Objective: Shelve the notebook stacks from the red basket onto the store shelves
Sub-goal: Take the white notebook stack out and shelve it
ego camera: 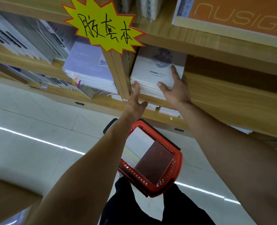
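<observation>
Head view, entry 1, says the checker: where is the stock?

Clerk: White notebook stack (pixel 152 75), centre of frame, lying flat in a shelf bay just right of the wooden upright (pixel 118 70). Its front edge is about level with the shelf lip. Red basket (pixel 178 168), lower centre, holds more: one pale cover and one dark brown cover side by side.

Checker: Entry 2, hands?

Clerk: Left hand (pixel 135 95): fingers straight and together, tips against the stack's front left corner, thumb held out to the side. Right hand (pixel 175 88): thumb and forefinger spread flat on the top cover, palm at the front right corner. Its other fingers are hidden, so I cannot tell whether they curl round the side.

Checker: Entry 3, hazards?

Clerk: Three, all as judgement.
- The covers look glossy. An uneven push from the two hands could fan the upper notebooks, and they could slip off the front.
- The left edge sits close to the upright. Skewing the stack could jam that corner and buckle the lower copies.
- If both hands let go before the stack is fully seated, the loose ones would likely drop toward the basket below.

A lesser risk is the yellow starburst sign (pixel 102 25), upper centre. It hangs just above the bay, and a raised wrist could knock it.
</observation>
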Demonstrator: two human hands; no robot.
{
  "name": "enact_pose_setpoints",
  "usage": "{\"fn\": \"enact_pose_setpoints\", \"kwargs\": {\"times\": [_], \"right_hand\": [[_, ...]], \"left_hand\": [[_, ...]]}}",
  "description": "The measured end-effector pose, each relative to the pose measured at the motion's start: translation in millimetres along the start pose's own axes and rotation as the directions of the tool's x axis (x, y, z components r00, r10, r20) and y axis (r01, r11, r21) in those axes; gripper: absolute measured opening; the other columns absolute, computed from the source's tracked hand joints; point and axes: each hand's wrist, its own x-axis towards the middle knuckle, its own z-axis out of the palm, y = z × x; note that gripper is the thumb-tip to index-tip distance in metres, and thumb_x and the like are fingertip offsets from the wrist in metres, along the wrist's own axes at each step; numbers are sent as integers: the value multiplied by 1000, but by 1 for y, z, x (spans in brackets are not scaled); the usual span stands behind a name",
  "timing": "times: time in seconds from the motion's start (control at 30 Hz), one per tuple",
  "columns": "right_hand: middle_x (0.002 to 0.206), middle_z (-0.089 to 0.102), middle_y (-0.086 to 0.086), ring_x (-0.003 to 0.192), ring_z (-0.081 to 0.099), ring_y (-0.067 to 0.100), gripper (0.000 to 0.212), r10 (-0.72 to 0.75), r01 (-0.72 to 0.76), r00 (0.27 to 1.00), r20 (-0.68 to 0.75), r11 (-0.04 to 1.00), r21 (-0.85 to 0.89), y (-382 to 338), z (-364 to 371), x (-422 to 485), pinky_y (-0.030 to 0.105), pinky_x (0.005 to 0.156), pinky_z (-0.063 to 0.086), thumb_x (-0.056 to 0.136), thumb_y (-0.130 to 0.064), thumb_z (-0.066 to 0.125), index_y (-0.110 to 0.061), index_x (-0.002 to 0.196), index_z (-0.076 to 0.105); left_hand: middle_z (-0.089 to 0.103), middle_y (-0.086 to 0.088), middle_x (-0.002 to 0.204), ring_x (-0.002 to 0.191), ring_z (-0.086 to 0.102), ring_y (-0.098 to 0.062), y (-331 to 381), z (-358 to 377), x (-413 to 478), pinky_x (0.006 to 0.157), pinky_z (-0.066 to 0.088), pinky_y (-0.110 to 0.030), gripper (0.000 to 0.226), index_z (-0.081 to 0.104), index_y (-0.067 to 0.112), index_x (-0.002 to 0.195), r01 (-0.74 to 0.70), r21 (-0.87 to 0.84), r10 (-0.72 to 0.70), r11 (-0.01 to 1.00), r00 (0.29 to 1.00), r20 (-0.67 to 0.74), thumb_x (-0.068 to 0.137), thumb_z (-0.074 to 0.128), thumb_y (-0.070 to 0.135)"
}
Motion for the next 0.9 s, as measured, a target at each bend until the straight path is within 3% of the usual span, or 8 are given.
{"fn": "enact_pose_setpoints", "kwargs": {"times": [0.07,0.13,0.2,0.3,0.43,0.53,0.7,0.9], "right_hand": [[159,27,13,140,39,37,81,39,-39,999,1,999,-27,-3,-1,-3,43,109,43,93,-61,59,-38,160,22],[163,16,16,143,28,43,74,35,-42,999,-36,976,-211,-6,-2,-11,46,111,38,94,-64,54,-37,158,29],[164,15,15,143,23,44,67,-108,54,988,-107,907,-418,-10,-1,-20,49,114,34,95,-64,50,-34,153,40],[161,28,11,142,28,39,68,-265,198,963,-48,816,-543,-18,6,-18,49,117,26,96,-65,45,-28,152,44],[167,21,9,153,16,35,70,-297,270,954,38,798,-539,-32,21,1,49,122,17,97,-67,38,-34,159,29],[168,21,7,155,12,32,66,-291,257,956,20,807,-532,-36,30,9,49,123,13,99,-64,36,-38,159,26],[167,24,8,154,16,32,65,-294,246,956,-3,805,-540,-36,33,11,51,121,15,98,-62,40,-38,157,30],[166,26,9,152,23,32,75,-384,373,918,95,760,-532,-46,35,21,51,121,18,93,-61,55,-32,158,32]], "left_hand": [[7,-2,168,154,7,-17,2,-5,-3,114,10,-17,82,2,19,161,16,-26,-16,1000,1000,-1,100,57,11],[23,-5,165,151,24,-21,4,-13,-7,112,18,-19,75,12,24,161,31,32,-30,999,999,-41,101,57,20],[42,-8,156,139,45,-25,3,-22,-13,112,32,-25,65,26,25,158,28,118,-20,993,997,-73,101,57,27],[61,-6,137,121,59,-22,-8,-39,-19,98,45,-27,48,51,22,145,72,212,-51,975,993,-102,99,59,33],[66,-2,128,113,63,-21,-25,-68,-25,100,50,-37,38,63,20,130,80,276,-39,958,987,-153,94,65,33],[69,1,123,114,63,-20,-37,-88,-27,102,49,-35,31,68,18,120,106,290,-49,951,979,-197,92,68,29],[67,1,128,118,61,-22,-49,-109,-33,102,44,-30,33,67,21,123,193,378,-127,905,973,-193,94,64,35],[65,1,129,118,60,-21,-47,-112,-46,98,42,-26,33,65,20,125,209,398,-148,893,973,-179,95,63,34]]}}
